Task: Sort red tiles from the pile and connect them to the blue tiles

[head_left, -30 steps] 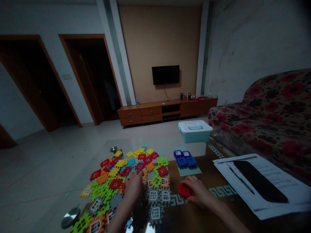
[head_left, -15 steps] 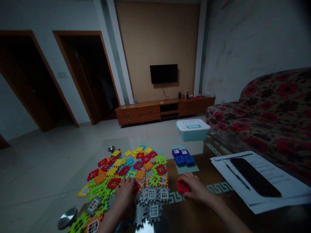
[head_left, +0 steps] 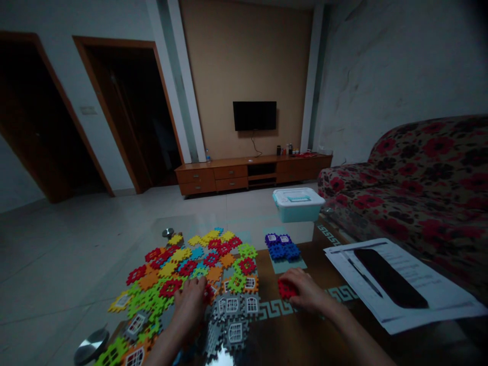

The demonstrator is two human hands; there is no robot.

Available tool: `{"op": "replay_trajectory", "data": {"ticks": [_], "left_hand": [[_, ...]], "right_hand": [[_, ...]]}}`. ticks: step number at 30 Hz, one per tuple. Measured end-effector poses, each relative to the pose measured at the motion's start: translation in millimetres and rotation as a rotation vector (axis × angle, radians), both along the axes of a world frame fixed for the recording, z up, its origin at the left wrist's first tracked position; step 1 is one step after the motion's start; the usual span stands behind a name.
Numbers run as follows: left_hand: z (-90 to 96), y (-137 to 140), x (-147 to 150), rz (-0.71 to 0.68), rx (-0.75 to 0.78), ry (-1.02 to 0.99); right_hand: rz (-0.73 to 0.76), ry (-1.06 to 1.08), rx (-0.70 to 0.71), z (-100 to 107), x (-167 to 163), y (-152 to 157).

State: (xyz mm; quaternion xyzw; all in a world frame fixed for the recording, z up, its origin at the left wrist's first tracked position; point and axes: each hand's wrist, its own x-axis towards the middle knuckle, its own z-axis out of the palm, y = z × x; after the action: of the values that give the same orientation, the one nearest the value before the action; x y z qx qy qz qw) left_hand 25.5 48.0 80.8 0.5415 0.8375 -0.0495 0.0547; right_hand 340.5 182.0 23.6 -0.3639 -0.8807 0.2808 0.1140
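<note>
From my head view, my right hand, at lower right of centre, gripped a notched red piece at its left edge; the piece had no clear long axis. My left hand was nearer a second red piece, just right of its fingers at lower centre; whether it gripped that, I couldn't tell.

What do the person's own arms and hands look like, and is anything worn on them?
The left hand and right hand are ungloved. Both forearms are bare where they show: no sleeve, watch or bracelet in view. The picture is too dim to rule out a thin ring.
</note>
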Motion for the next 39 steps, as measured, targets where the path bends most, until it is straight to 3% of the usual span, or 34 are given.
{"op": "replay_trajectory", "data": {"ticks": [10,14,17,20,24,27,31,35,39], "left_hand": [[3.6,-0.5,3.2,0.005,-0.019,-0.030],[2.5,-0.1,2.5,0.025,0.017,-0.013],[5.0,2.5,3.9,0.020,0.070,-0.011],[9.9,4.9,8.5,-0.005,0.094,-0.039],[12.5,7.2,17.1,-0.052,0.122,-0.078],[7.5,11.4,22.7,-0.079,0.151,-0.122],[-7.3,23.0,29.1,-0.143,0.218,-0.160],[-24.3,38.7,43.6,-0.203,0.329,-0.238],[-33.2,58.4,78.2,-0.299,0.392,-0.352]], "right_hand": [[-0.212,-0.083,0.116,-15.9,26.3,35.4],[-0.229,-0.043,0.163,-9.6,27.3,35.6],[-0.180,0.037,0.244,4.3,-3.1,22.7],[-0.050,0.115,0.279,13.6,-55.1,8.9],[0.038,0.070,0.257,11.6,-115.2,5.6],[0.112,0.007,0.238,10.3,-132.2,10.7],[0.161,-0.062,0.235,19.8,-129.2,11.8],[0.078,-0.092,0.273,30.4,-118.1,8.3],[-0.090,-0.043,0.258,35.2,-89.6,17.3]]}}
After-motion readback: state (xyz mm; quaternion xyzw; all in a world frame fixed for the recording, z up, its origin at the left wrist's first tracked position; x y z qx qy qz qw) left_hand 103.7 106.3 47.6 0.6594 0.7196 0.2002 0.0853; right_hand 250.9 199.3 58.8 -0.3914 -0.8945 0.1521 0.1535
